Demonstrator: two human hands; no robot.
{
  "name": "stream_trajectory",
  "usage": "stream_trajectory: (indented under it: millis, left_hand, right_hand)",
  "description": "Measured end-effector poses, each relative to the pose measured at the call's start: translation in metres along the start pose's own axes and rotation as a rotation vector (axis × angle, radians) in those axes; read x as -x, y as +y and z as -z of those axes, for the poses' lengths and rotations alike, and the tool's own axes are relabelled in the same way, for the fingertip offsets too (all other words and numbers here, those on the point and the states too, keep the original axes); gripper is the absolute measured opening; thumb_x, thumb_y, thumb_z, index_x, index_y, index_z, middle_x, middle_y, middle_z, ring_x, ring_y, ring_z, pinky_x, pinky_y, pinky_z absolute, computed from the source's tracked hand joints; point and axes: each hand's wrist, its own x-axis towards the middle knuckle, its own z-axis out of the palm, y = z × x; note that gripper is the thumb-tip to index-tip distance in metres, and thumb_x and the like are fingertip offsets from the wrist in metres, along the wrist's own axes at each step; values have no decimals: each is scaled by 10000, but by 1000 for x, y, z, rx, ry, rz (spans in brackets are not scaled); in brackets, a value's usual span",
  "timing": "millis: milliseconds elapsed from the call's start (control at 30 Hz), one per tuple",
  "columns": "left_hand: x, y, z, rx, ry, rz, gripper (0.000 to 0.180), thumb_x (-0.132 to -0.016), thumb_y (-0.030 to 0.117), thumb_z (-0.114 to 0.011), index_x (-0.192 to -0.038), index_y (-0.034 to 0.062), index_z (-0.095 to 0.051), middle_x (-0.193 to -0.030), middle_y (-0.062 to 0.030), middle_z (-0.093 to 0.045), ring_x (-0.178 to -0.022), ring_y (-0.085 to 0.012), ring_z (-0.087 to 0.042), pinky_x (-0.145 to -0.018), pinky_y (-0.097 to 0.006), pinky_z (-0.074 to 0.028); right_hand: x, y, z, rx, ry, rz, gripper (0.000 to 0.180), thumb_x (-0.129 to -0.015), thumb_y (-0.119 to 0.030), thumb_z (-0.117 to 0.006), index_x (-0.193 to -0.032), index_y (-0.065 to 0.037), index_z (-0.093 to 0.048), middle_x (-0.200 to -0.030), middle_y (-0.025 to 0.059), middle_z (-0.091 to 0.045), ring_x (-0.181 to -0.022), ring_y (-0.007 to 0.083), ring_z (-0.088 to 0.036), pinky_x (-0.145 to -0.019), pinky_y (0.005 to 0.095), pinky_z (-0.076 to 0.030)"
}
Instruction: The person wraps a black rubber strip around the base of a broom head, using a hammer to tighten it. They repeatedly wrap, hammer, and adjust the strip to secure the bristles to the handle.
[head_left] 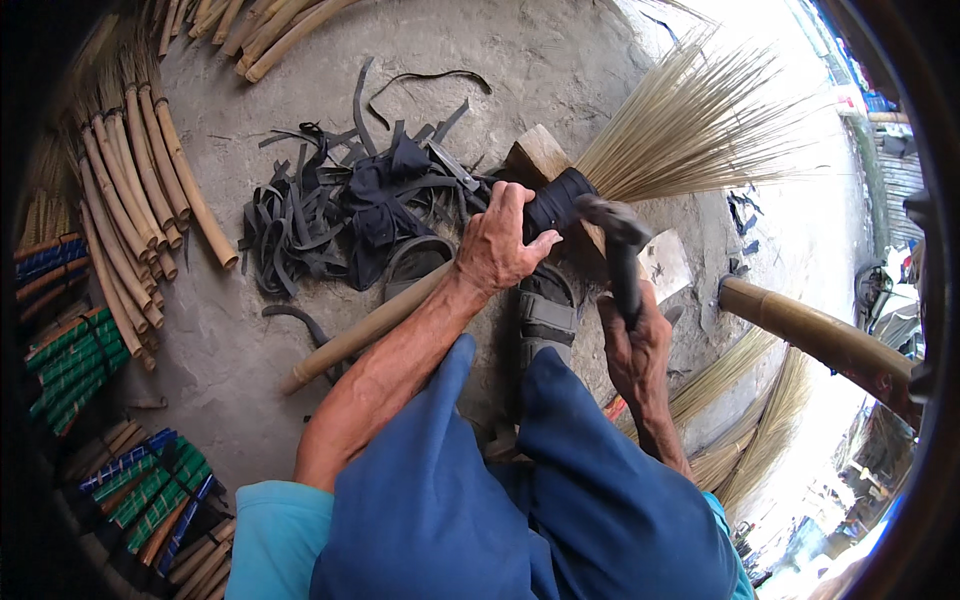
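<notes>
One broom (600,170) lies across one wooden block (537,152), centre far. Left hand (497,245) grips its black binding; right hand (635,345) grips one hammer (618,250). Rubber strips (330,215) heaped left; bare floor (560,60) beyond.

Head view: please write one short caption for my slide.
Left hand grips a broom at its black binding; right hand holds a hammer beside it.

Bare forearms, light-blue short sleeves, dark-blue trousers, grey strapped sandal (545,318) on foot.
</notes>
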Motion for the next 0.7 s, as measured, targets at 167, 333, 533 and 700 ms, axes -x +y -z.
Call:
stream_trajectory:
  millis: [167, 333, 533, 700]
  left_hand:
    - [-1, 2, 2, 15, -17, 36, 686, -882, 360, -900, -1345, 5, -540, -1240, -253, -628, -1117, -515, -693, -907, -561, -595]
    - [-1, 3, 3, -12, -43, 67, 654, -863, 300, -897, -1330, 37, -520, -1270, -215, -609, -1076, -499, -707, -866, -577, -608]
    - [1, -2, -1, -19, 3, 13, 667, -848, 283, -906, -1337, 41, -522, -1267, -204, -614, -1070, -480, -716, -862, -577, -610]
    - [8, -1, 1, -22, -33, 12, 686, -854, 297, -910, -1354, 21, -529, -1282, -227, -621, -1135, -494, -692, -916, -561, -599]
  right_hand:
    - [-12, 8, -13, 81, 2, 43, 227, -1077, -189, -712, -1246, -67, -621, -920, 253, -720, -804, 426, -744, -740, 486, -571]
    - [-9, 0, -1, 108, -135, -129, 258, -1076, -196, -708, -1268, -49, -619, -876, 222, -710, -779, 361, -738, -726, 473, -562]
    - [3, 4, -4, -482, 322, 365, 287, -1115, -242, -658, -1215, 25, -623, -715, -16, -557, -600, 71, -516, -560, 261, -454]
    - [-18, 40, -35, 164, -113, -21, 246, -1085, -223, -690, -1148, -27, -554, -849, 302, -634, -754, 534, -634, -672, 525, -511]
